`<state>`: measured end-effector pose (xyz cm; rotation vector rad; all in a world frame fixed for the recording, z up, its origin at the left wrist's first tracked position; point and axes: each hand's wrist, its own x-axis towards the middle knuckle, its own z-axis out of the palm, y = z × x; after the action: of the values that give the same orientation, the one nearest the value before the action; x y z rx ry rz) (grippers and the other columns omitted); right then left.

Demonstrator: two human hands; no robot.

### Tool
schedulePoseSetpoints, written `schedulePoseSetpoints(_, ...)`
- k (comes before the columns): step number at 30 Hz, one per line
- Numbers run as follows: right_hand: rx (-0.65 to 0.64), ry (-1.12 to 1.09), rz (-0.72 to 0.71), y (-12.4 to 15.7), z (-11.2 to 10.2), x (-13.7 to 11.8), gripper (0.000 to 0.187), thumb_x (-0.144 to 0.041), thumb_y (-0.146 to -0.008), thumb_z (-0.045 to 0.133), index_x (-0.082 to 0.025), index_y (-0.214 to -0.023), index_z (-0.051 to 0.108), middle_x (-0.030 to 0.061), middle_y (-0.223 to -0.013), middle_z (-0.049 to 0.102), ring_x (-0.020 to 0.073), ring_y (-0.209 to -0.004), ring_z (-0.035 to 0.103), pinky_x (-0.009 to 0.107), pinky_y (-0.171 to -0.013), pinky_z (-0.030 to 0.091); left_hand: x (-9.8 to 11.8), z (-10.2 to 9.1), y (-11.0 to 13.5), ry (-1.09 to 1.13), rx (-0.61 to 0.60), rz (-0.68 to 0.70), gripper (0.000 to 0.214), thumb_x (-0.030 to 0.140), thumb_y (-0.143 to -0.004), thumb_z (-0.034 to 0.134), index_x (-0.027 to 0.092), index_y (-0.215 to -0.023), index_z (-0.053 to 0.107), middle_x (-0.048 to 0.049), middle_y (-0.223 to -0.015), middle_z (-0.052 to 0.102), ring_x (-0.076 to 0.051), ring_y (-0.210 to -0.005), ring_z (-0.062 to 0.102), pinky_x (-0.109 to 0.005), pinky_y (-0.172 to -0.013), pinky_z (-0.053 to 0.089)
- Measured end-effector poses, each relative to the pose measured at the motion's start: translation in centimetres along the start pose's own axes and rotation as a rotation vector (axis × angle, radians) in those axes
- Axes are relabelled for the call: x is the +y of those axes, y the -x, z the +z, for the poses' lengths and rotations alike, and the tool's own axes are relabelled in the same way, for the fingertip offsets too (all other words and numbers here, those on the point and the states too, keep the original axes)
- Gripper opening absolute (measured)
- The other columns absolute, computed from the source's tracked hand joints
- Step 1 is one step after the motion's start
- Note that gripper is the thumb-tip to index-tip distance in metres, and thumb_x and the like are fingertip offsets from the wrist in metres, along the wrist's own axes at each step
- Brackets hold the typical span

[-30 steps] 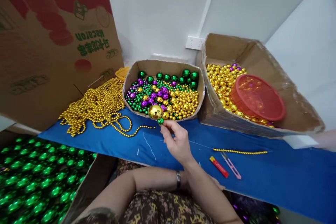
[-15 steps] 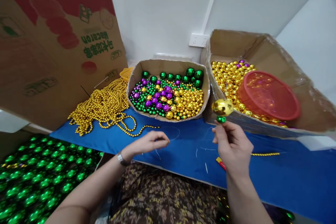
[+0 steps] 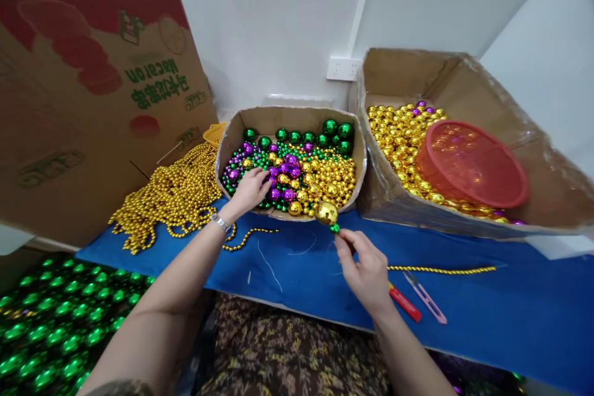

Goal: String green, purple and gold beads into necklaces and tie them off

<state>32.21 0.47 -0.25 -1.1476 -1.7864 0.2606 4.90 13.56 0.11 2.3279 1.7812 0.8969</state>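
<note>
My right hand [image 3: 366,269] is pinched on a thin string that carries a large gold bead [image 3: 326,213] and a small green bead [image 3: 335,228], held just in front of the middle cardboard box [image 3: 292,116]. My left hand [image 3: 251,190] reaches into that box, fingers curled down among the mixed green, purple and gold beads [image 3: 297,170]. What the left fingers grip, if anything, is hidden.
A heap of gold bead strands [image 3: 174,195] lies left on the blue cloth [image 3: 487,309]. A bigger box [image 3: 464,74] of gold beads with a red basket [image 3: 471,164] stands right. A red cutter [image 3: 404,302], pink snips [image 3: 426,298] and a gold strand [image 3: 440,270] lie nearby. Green beads [image 3: 51,328] fill the lower left.
My left hand went forward from the cloth into the middle box. My right hand brought the strung gold and green beads leftwards and lower, from before the right box to the middle box.
</note>
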Motion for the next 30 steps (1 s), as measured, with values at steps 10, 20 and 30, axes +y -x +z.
schedulePoseSetpoints(10,-0.048,-0.03,0.005,-0.3,1.6,1.6,0.009,-0.021,-0.094,0.051,-0.021,-0.098,0.059,0.0003,-0.073,0.06,0.0129,-0.062,0.058,0.025,-0.062,0.048,-2.4,-1.9,-3.5,-0.096,0.024,-0.067,0.03,0.027,-0.091,0.045,0.013,-0.108,0.066,-0.0154,-0.107,0.067,-0.028,-0.101,0.06,-0.038,-0.091,0.042)
schedulePoseSetpoints(20,-0.068,-0.021,0.018,-0.6,2.0,3.3,0.009,-0.019,-0.095,0.05,-0.019,-0.099,0.059,0.0,-0.073,0.058,0.0117,-0.062,0.057,0.023,-0.061,0.046,-6.1,-2.6,-8.5,-0.121,-0.244,-0.239,0.038,0.038,-0.091,0.043,0.015,-0.076,0.068,-0.005,-0.071,0.071,-0.017,-0.062,0.061,-0.025,-0.063,0.043)
schedulePoseSetpoints(30,-0.089,-0.056,-0.011,-1.4,3.3,3.8,0.011,-0.015,-0.094,0.05,-0.019,-0.099,0.059,0.0005,-0.077,0.06,0.0112,-0.067,0.06,0.022,-0.064,0.047,-7.5,0.1,-11.5,-0.308,-0.295,-0.259,0.027,0.023,-0.077,0.06,0.02,-0.101,0.074,-0.0113,-0.102,0.072,-0.03,-0.1,0.064,-0.036,-0.088,0.047)
